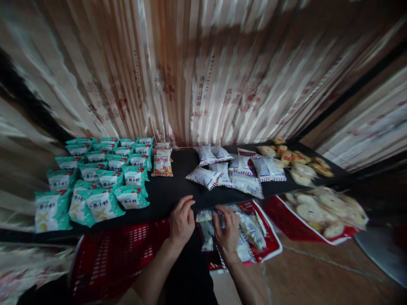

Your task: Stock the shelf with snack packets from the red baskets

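My left hand (182, 221) hovers at the front edge of the black table (171, 186), its fingers stretched out and nothing visible in them. My right hand (228, 231) is over a red basket (269, 250) of snack bags (251, 228), fingers apart and slightly bent; whether they touch a bag is unclear. Behind my hands, several white bags with striped edges (243, 183) lie loosely on the table. Two or so red-and-white bags (163, 162) stand left of them. Rows of teal snack bags (103, 204) stand upright at the left.
Another red basket (127, 250) is below the table at the left. At the right, a third red basket (286, 216) holds round pale packs (327, 207). More round and yellow packs (297, 157) lie on the table's right end. A printed curtain (203, 84) hangs behind.
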The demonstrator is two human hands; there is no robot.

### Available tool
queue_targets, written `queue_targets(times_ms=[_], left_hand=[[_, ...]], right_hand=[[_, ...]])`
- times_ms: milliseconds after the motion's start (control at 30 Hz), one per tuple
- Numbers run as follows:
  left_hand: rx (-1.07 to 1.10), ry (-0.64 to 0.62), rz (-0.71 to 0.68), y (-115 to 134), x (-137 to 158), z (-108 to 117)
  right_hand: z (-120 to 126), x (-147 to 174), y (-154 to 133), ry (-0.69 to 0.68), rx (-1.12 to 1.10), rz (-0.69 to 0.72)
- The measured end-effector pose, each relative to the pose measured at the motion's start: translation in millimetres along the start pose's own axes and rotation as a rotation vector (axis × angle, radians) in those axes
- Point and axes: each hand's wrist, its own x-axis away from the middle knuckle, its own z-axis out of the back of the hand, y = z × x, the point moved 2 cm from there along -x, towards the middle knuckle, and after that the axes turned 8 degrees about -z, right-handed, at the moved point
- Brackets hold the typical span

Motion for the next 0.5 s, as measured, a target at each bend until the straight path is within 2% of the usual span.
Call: queue_targets(times_ms=[67, 167, 300, 367, 500], left_hand=[[0.053, -0.065, 0.038, 14, 9, -9], [0.107, -0.245, 0.103, 33, 26, -25], [0.151, -0.493, 0.257, 50, 48, -44], [0.272, -0.481, 0.392, 53, 54, -51], [0.546, -0.260, 0.650, 48, 55, -64]], right_hand=[[10, 7, 31, 0.027, 0.182, -0.029], [13, 17, 65, -0.058, 0.329, -0.071], [6, 26, 87, -0.211, 0.387, -0.190], [3, 29, 91, -0.262, 0.365, -0.230], [5, 31, 91, -0.270, 0.216, -0.171]])
